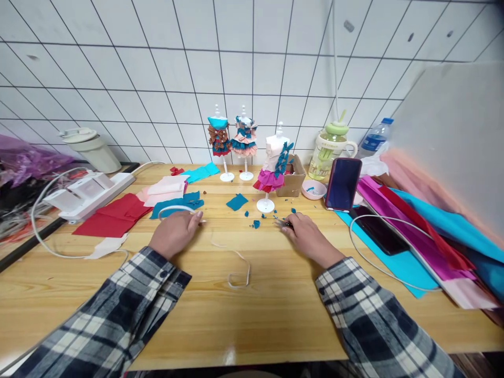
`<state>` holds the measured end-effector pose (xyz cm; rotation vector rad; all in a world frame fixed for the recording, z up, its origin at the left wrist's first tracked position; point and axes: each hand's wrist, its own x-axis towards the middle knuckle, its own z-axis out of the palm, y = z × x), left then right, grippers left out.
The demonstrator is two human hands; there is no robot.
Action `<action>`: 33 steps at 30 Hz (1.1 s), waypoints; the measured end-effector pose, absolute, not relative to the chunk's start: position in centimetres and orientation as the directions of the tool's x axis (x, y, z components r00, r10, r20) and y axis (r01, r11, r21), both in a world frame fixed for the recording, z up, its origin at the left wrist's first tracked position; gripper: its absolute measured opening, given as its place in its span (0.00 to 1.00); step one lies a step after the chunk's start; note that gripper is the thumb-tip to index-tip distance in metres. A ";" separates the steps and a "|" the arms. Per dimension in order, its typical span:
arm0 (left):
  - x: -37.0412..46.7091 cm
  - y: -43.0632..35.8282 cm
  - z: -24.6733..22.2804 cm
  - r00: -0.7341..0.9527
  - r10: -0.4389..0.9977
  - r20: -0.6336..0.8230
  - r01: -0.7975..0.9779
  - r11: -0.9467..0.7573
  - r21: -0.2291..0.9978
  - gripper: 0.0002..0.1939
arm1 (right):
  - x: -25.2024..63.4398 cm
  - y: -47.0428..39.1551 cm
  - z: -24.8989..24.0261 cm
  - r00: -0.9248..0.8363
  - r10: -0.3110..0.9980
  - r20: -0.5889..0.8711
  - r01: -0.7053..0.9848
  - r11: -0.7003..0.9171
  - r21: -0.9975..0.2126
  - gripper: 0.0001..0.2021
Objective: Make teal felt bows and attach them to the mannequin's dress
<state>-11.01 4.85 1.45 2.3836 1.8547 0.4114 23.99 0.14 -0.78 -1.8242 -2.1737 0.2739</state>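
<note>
So basically a wide wooden surface [255, 310] is seen from above, backed by a white tiled wall [157, 63]. On the right side, big sheets of crepe paper [425, 220] in teal, magenta, red and pink are stacked, with a dark phone [378, 233] and a white cable [388, 270] lying on them. A second phone in a red case [343, 184] is propped upright just beside a green-lidded bottle [329, 149]. Over on the left, a white power strip [88, 191] and a red paper sheet [114, 215] are laid out, with a pale jug [92, 147] behind them.

Three small mannequins are stood near the wall: two dressed ones [232, 142] side by side, and a third mannequin [271, 168] with a pink skirt and teal trim nearer the front, next to a small cardboard box [293, 178] and a pink dish [314, 189].

The left hand [175, 231] is rested on the surface, fingers loosely curled, with a thin white ribbon [236, 262] pinched at the fingertips; the ribbon is trailed across the wood between both plaid sleeves. The right hand [307, 233] is laid palm down, and something small and dark [286, 224] is gripped at its fingertips, though what it is can't be told. Tiny teal scraps [255, 224] are scattered between the hands.
</note>
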 end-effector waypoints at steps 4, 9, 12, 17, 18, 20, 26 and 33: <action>-12.3 6.4 1.2 0.268 0.953 0.144 0.959 -0.278 0.055 0.29 | 24.9 0.1 -0.8 -0.121 0.991 0.064 0.967 0.132 -0.220 0.10; -12.9 6.6 1.5 0.319 0.918 0.237 0.944 -0.330 0.009 0.25 | 25.0 -0.3 -0.3 -0.072 0.996 0.048 0.978 0.080 -0.195 0.13; -12.5 5.8 2.6 0.262 0.897 0.355 0.955 -0.294 0.040 0.24 | 23.6 -1.0 0.1 -0.044 0.987 0.151 0.979 0.073 -0.190 0.18; -8.9 2.3 3.8 0.505 0.837 0.211 0.801 -0.546 0.248 0.16 | 17.4 -0.5 0.6 -0.288 0.905 0.313 0.910 0.361 -0.205 0.15; -7.9 1.4 3.6 0.590 0.800 0.111 0.747 -0.593 0.300 0.16 | 16.0 0.2 0.5 -0.336 0.883 0.327 0.888 0.412 -0.203 0.16; -6.3 0.1 3.0 0.676 0.737 0.009 0.686 -0.633 0.359 0.22 | 13.4 2.0 0.2 -0.384 0.857 0.344 0.867 0.463 -0.184 0.18; -6.5 1.1 1.5 0.640 0.766 0.060 0.728 -0.630 0.268 0.11 | 10.6 5.2 -0.3 -0.370 0.897 0.241 0.909 0.404 -0.105 0.15; -12.7 4.8 2.4 0.025 0.955 0.294 1.000 -0.027 0.001 0.19 | 10.9 -1.0 -0.1 -0.578 0.798 0.172 0.786 0.601 -0.145 0.12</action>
